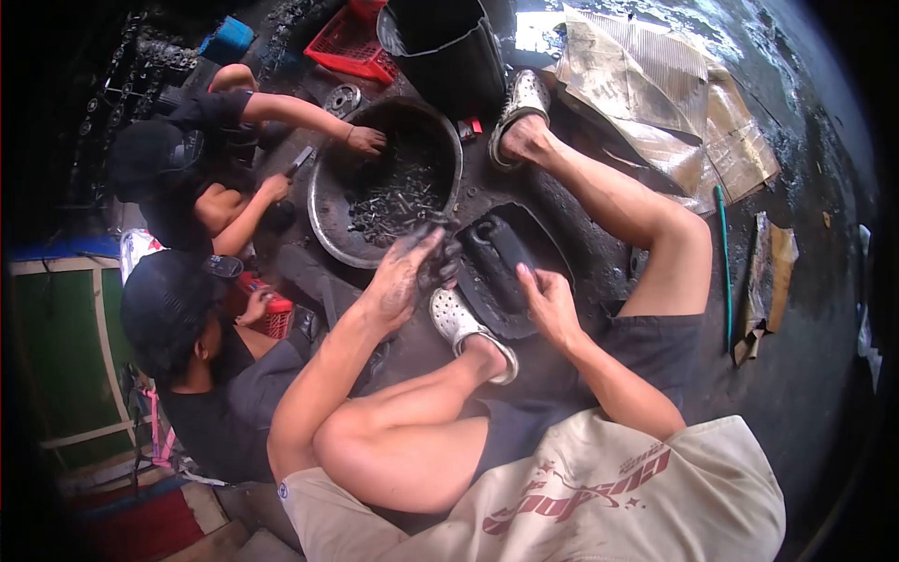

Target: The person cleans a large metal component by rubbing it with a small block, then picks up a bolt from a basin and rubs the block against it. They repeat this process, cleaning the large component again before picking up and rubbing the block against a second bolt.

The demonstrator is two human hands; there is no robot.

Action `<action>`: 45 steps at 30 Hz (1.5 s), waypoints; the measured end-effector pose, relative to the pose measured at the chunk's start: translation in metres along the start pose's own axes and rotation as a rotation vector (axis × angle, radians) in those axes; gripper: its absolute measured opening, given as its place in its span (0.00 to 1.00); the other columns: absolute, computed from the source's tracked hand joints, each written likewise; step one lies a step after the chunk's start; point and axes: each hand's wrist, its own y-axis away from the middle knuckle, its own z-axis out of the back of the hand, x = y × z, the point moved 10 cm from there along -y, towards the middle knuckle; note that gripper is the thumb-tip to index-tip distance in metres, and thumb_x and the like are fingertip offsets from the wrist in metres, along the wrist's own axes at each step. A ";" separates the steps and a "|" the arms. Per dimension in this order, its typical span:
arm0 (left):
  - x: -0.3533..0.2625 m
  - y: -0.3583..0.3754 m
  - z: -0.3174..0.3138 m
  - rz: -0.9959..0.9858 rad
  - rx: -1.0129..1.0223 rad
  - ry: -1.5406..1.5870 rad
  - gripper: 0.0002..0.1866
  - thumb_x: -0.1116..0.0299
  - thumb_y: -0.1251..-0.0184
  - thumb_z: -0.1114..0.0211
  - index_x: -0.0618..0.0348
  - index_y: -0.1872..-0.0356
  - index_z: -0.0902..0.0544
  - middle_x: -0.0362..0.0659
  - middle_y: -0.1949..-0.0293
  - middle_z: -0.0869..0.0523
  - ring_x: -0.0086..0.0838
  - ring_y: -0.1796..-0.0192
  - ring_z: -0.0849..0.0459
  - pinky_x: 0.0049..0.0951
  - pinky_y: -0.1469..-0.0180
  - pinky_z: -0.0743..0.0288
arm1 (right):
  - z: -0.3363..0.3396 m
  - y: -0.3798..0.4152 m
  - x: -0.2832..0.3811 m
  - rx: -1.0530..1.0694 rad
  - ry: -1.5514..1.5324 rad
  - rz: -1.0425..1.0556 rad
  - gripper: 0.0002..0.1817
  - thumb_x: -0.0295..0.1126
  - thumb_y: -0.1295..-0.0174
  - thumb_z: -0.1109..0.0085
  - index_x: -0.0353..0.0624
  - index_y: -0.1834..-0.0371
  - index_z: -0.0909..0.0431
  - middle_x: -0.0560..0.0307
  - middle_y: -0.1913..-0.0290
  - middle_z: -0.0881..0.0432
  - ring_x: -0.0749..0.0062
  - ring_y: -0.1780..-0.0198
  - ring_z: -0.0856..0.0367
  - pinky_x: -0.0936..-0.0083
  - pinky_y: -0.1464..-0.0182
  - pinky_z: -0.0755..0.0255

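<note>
My left hand (412,273), its fingers smeared black, is closed at the near edge of a large round metal basin (323,220). What it grips is dark and blends with the fingers. Inside the basin lie many small dark metal pieces (398,201). Over a black shallow tray (532,323), my right hand (550,304) has its thumb and fingers pinched together at the end of a dark elongated thing (506,245). I cannot make out what kind of thing that is.
One co-worker's hand (365,140) reaches into the basin; the other holds a flat tool (300,161). A second co-worker (169,309) sits at left by a red basket (278,314). Behind stand a black bucket (440,56) and red crate (351,47); cardboard (646,84) lies right.
</note>
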 end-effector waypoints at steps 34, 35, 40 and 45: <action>0.046 -0.023 0.001 -0.158 0.078 -0.956 0.10 0.74 0.40 0.33 0.70 0.60 0.19 0.46 0.64 0.12 0.27 0.61 0.17 0.34 0.56 0.23 | 0.031 -0.008 -0.022 -0.058 0.203 0.009 0.38 0.57 0.30 0.41 0.33 0.88 0.26 0.48 0.90 0.30 0.66 0.87 0.29 0.62 0.77 0.34; 0.039 -0.013 -0.014 -0.111 0.105 -0.766 0.11 0.72 0.38 0.30 0.69 0.59 0.17 0.39 0.62 0.13 0.17 0.58 0.23 0.28 0.56 0.24 | 0.029 -0.014 -0.019 -0.050 0.213 0.020 0.39 0.57 0.29 0.42 0.33 0.89 0.28 0.51 0.91 0.34 0.68 0.87 0.32 0.63 0.77 0.36; 0.053 -0.024 0.002 -0.047 0.044 -0.837 0.13 0.72 0.41 0.28 0.69 0.57 0.14 0.41 0.63 0.11 0.19 0.61 0.19 0.26 0.56 0.23 | 0.016 -0.010 0.009 -0.020 0.160 0.010 0.36 0.55 0.30 0.40 0.32 0.85 0.24 0.54 0.89 0.37 0.78 0.83 0.39 0.64 0.78 0.39; 0.072 -0.030 0.013 -0.071 -0.010 -0.595 0.10 0.76 0.43 0.30 0.68 0.61 0.13 0.42 0.67 0.10 0.22 0.63 0.15 0.28 0.59 0.22 | -0.025 0.018 0.103 0.071 0.135 0.358 0.28 0.49 0.32 0.35 0.35 0.81 0.18 0.44 0.87 0.28 0.63 0.85 0.40 0.64 0.78 0.38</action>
